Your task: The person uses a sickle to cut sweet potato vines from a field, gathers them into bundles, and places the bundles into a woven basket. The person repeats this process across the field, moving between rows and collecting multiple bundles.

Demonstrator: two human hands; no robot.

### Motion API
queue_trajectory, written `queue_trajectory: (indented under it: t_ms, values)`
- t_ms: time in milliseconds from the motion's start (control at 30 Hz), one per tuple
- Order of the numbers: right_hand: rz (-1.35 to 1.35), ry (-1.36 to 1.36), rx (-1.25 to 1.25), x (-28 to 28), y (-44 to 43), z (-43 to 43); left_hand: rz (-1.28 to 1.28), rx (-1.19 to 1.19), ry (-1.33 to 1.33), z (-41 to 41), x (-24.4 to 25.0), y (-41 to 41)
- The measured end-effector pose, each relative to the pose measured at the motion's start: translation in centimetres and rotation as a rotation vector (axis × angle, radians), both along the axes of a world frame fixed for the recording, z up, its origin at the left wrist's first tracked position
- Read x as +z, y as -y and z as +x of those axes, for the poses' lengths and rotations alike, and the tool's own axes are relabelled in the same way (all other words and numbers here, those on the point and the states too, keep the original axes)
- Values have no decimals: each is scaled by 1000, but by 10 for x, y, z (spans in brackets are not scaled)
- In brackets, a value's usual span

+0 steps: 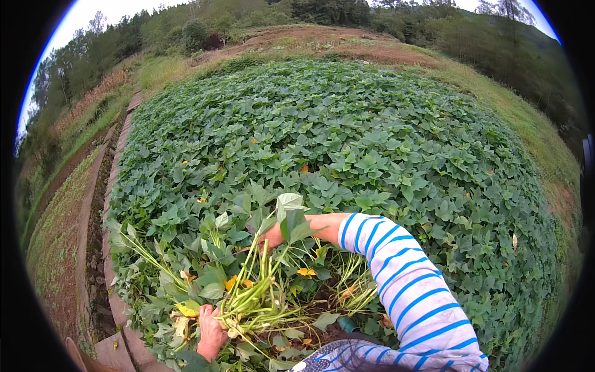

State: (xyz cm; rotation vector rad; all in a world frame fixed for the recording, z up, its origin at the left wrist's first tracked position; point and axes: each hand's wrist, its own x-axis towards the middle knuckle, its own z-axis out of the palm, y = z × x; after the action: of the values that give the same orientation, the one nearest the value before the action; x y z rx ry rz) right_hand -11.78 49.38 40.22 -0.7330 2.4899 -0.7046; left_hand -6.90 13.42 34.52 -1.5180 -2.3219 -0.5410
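My left hand [212, 331] is closed around a bundle of pale green leafy vine stems [248, 302] at the lower left. Farther forward, my right hand [273, 238] is partly hidden behind leaves and upright stems; whether its fingers hold a tool or stems cannot be told. A thin dark edge shows just left of it. Bare stems [355, 283] lie below my right forearm, with yellow and orange leaves [306, 272] among them.
A dense bed of green leafy vines [334, 135] spreads ahead and to the right. Along the left runs a narrow concrete edge [114, 195] beside a ditch [98, 283]. Brown soil shows near my body, by a teal shoe [346, 323]. Grass and trees border the field.
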Motion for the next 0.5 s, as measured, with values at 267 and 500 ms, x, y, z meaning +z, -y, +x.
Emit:
queue_trajectory:
  t_ms: [267,500]
  values:
    - [152,-22,-106,-1,50,-22,-400,-209,-316,3,-1,-38]
    - [293,-44,-352,-21,114,32,-600,66,-362,6,-49,-104]
